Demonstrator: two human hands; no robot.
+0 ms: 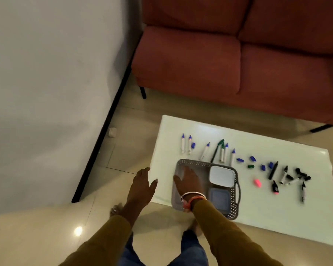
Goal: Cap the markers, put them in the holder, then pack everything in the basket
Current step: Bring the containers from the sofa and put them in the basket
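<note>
My legs and bare feet show at the bottom edge, partly hidden behind my mustard sleeves, and the whole view is soft with blur. My left hand [142,186] hangs over the floor just off the near-left corner of the white table [258,212], fingers spread and loose, holding nothing. My right hand [187,182], bangles at the wrist, reaches over the left part of the grey basket [235,204], fingers spread flat and empty; I cannot tell whether the palm touches the basket or hovers above it, and it hides the floor of that side. The basket sits at the table's near-left edge, its near corner overhanging. Inside it, on the right, lie a white rounded-square container [222,176] and, nearer to me, a blue-grey one [219,198]; I cannot make out which, if either, is the holder. To the right of the basket on the table lie a pink cap [257,182], a dark stubby highlighter with a pink tip [275,187], and a jumble of black markers [288,177] whose caps are too blurred to sort out. Beyond the basket, blue-tipped white markers [186,144] lie uncapped in a loose row with a green marker [217,150], and small blue caps [253,158] are scattered near them. Farther off stands a red sofa [238,64], cut off at the top and right, beside a pale wall [46,83].
</note>
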